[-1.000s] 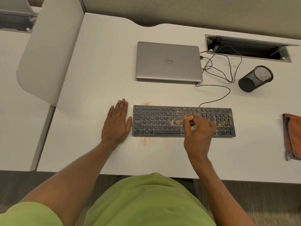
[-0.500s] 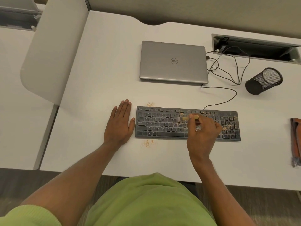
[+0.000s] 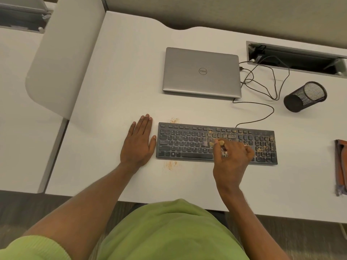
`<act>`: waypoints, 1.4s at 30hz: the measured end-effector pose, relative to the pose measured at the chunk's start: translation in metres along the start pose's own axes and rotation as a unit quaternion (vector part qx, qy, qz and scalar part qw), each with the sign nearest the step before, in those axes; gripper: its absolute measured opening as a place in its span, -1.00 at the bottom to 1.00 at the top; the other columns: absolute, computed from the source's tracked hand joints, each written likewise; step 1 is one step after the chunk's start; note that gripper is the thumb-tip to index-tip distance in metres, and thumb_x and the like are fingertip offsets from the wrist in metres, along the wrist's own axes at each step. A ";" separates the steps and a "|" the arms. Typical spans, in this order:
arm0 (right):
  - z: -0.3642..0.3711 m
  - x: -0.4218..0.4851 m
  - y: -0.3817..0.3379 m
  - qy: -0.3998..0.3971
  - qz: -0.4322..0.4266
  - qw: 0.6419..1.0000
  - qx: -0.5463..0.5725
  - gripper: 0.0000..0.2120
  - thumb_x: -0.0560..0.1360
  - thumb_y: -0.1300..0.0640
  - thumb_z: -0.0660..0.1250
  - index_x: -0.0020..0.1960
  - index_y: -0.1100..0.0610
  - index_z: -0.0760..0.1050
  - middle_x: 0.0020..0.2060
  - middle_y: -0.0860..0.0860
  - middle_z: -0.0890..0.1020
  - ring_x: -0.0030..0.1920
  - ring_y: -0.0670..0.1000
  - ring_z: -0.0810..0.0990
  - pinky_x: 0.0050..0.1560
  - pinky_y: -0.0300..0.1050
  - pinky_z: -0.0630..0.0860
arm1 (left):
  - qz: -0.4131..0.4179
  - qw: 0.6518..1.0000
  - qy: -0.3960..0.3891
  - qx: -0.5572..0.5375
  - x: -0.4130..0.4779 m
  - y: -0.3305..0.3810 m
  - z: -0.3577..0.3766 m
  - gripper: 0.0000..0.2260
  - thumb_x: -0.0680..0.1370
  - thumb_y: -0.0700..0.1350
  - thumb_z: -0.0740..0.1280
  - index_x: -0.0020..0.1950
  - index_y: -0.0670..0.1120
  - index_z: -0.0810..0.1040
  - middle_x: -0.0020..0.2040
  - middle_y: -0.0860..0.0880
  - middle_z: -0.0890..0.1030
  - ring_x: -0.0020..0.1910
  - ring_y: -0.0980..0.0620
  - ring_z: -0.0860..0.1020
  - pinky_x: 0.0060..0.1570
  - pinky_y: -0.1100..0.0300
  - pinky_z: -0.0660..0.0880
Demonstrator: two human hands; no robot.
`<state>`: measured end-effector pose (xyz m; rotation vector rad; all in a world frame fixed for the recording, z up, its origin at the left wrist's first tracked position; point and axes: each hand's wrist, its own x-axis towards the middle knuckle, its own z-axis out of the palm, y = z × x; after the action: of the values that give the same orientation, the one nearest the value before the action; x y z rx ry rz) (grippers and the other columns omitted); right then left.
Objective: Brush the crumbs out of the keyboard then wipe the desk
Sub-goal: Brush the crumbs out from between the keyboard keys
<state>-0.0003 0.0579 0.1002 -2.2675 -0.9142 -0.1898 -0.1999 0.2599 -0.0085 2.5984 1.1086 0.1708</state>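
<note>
Right hand (image 3: 232, 162): fingers curled round a small wooden-handled brush (image 3: 216, 143), its bristle end pointing left onto the middle keys.
Left hand (image 3: 138, 144): flat on the desk (image 3: 112, 91), fingers straight, holding nothing (thumb just beside the left end of the keyboard (image 3: 185, 145)).
Keyboard: lies in front of the person, below the closed laptop (image 3: 201, 72); the left half looks clean, the right half and number pad carry crumbs (image 3: 262, 145).
Desk: two small crumb piles (image 3: 171, 165), one above and one below the keyboard's left part.
Cloth (image 3: 340, 166): at the right edge, well apart from both hands.
Progress: brushing judged roughly half done; wiping not begun.
</note>
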 end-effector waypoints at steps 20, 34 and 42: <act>-0.007 0.010 -0.005 -0.068 -0.010 0.993 0.093 -0.84 0.57 0.24 0.44 0.04 -0.02 0.66 -0.06 -0.20 0.65 0.04 -0.06 0.52 0.19 0.08 0.19 | 0.004 1.000 0.004 0.000 0.000 -0.001 0.000 -0.39 0.74 0.08 0.02 0.76 -0.10 0.03 0.76 -0.03 0.05 0.74 0.07 -0.03 0.71 -0.04 -0.01; -0.007 0.000 0.000 -0.001 0.060 0.998 0.015 -0.88 0.62 0.06 0.41 0.11 0.02 0.69 -0.10 -0.11 0.67 0.00 -0.05 0.52 0.19 0.00 0.20 | 0.003 1.000 0.005 0.000 0.000 -0.002 0.000 -0.39 0.74 0.08 0.01 0.76 -0.11 0.04 0.76 -0.03 0.06 0.74 0.07 -0.03 0.71 -0.02 -0.03; -0.005 -0.014 -0.007 -0.002 0.077 0.996 0.044 -0.93 0.55 0.22 0.49 -0.07 0.08 0.70 -0.27 -0.11 0.59 0.08 -0.48 0.32 0.13 0.35 0.39 | 0.005 1.000 0.008 -0.002 0.000 -0.001 0.000 -0.39 0.74 0.08 0.01 0.76 -0.11 0.05 0.76 -0.04 0.06 0.74 0.06 -0.02 0.71 -0.03 -0.02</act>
<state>-0.0144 0.0509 0.1028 -2.2454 -0.7320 -0.0763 -0.2008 0.2608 -0.0091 2.6040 1.0985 0.1979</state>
